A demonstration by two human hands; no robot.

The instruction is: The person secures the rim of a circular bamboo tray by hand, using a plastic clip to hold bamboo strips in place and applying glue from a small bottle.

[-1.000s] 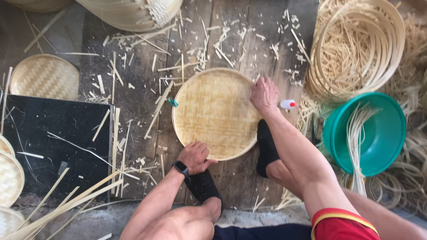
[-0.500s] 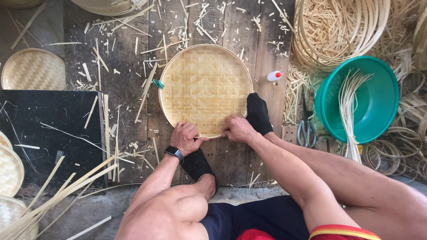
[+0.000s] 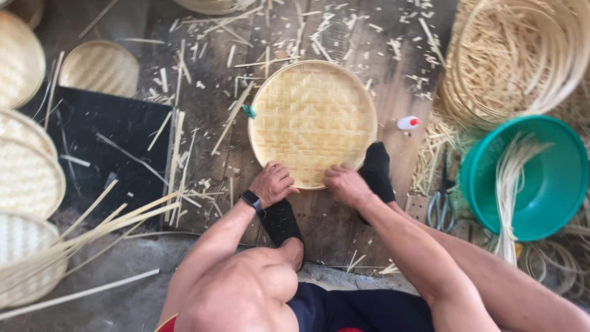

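Woven bamboo tray (image 3: pixel 312 123), round and pale yellow, lies flat on the wooden floor (image 3: pixel 369 209) straight ahead of the seated person, with both hands at its near rim. Nearest the camera are the bare knees and two black-socked feet, one planted below each hand. Left hand (image 3: pixel 273 184), a dark watch (image 3: pixel 251 199) on its wrist, has its fingers curled over the tray's near edge, pinching the rim. Right hand (image 3: pixel 345 183) rests just beside it on the same edge, fingers bent down onto the rim and gripping it. A small teal clip (image 3: pixel 248 112) sits on the tray's left rim. Just right of the tray lies a small white bottle with a red cap (image 3: pixel 407 122). Scissors (image 3: pixel 442 206) lie beside a green plastic basin (image 3: pixel 541 178) holding bamboo strips. Farther right, coiled bamboo hoops (image 3: pixel 522 55) are stacked. Left, finished trays (image 3: pixel 27 178) overlap near a black mat (image 3: pixel 92 147); offcuts litter the far boards.
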